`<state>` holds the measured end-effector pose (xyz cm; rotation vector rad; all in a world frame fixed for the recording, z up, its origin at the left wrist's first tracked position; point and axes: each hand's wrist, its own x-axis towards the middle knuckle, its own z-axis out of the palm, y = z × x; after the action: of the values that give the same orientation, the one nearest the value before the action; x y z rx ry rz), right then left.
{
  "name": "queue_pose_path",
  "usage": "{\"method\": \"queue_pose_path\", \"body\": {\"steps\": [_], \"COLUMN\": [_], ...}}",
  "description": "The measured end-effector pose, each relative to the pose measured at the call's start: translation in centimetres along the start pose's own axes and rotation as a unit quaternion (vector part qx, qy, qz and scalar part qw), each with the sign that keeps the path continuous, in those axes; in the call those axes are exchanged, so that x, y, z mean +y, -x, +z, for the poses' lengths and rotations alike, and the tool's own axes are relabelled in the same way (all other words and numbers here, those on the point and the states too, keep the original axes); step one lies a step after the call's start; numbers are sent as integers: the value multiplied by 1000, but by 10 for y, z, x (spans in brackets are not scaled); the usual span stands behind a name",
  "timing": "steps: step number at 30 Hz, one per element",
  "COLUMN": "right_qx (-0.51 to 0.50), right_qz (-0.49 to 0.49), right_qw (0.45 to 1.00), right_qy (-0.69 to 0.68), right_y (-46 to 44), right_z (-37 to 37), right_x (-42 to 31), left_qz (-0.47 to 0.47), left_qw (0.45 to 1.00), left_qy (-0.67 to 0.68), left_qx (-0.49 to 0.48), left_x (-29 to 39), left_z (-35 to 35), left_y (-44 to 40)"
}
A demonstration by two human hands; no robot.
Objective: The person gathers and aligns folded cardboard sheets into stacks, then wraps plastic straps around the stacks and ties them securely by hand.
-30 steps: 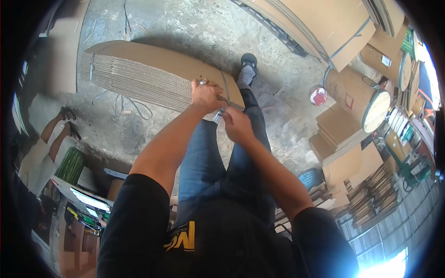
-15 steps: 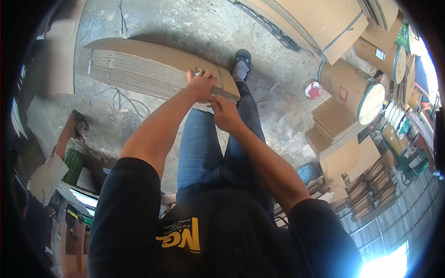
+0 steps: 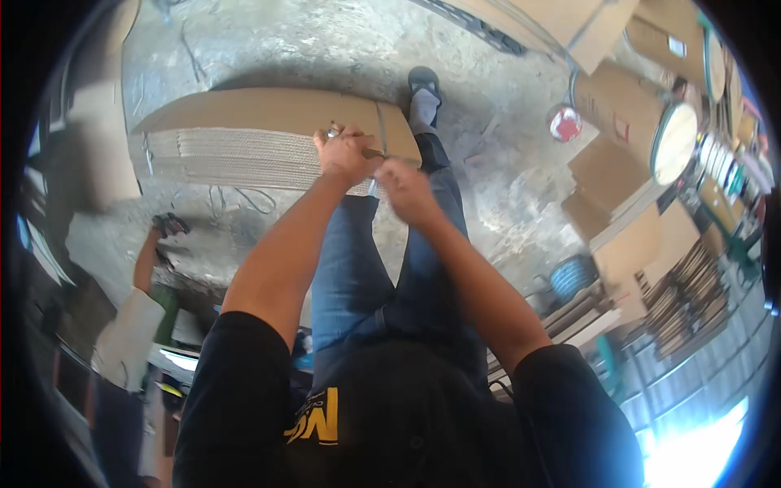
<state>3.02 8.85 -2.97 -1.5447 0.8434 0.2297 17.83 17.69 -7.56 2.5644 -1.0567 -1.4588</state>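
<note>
A thick stack of flat corrugated cardboard [image 3: 268, 114] leans against my legs, its ribbed edges towards me. A thin strap [image 3: 379, 122] crosses its right end. My left hand [image 3: 346, 154], with a ring on it, bears on the stack's upper edge beside the strap; its fingers are curled, and what lies under them is hidden. My right hand [image 3: 404, 191] is closed and slightly blurred, just right of the left one. A short dark strip, apparently the strap's end, runs between the two hands.
Loose cords [image 3: 236, 199] lie on the concrete floor. Another person's arm [image 3: 146, 260] reaches in at the left. At the right are a round drum [image 3: 675, 142], folded cardboard [image 3: 610, 179], a red-and-white tin [image 3: 565, 124] and a blue coil [image 3: 573, 278].
My right hand has moved slightly right, away from the left hand, and the dark strip between them now shows. The view has shifted; the other person's arm appears farther into view.
</note>
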Motion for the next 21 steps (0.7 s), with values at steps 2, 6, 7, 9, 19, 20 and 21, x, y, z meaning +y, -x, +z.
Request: {"method": "queue_pose_path", "body": {"steps": [2,6,7,9,19,20,21], "right_qx": [105,238,261,290,290,306,315], "right_qz": [44,120,136,162,233,223,212], "right_qw": [991,941,924,887,799,796,795], "right_qy": [-70,-206,-245,-321,-472,-473,-474], "right_y": [-3,4,10,19,-6,-3,-3], "right_z": [-45,-131,-145,-155,-27,-46,-64], "right_x": [38,136,160,204,236,239,242], "left_qz": [12,51,61,91,93,94,94], "left_qw": [998,990,988,981,984,984,986], "left_qy": [-40,-81,-81,-84,-95,-98,-88], "left_qx": [54,106,121,147,119,111,103], "left_x": [2,3,0,-9,-16,-17,-19], "left_z": [14,17,22,30,33,33,35], "left_y": [0,-3,-3,-9,-5,-6,-6]}}
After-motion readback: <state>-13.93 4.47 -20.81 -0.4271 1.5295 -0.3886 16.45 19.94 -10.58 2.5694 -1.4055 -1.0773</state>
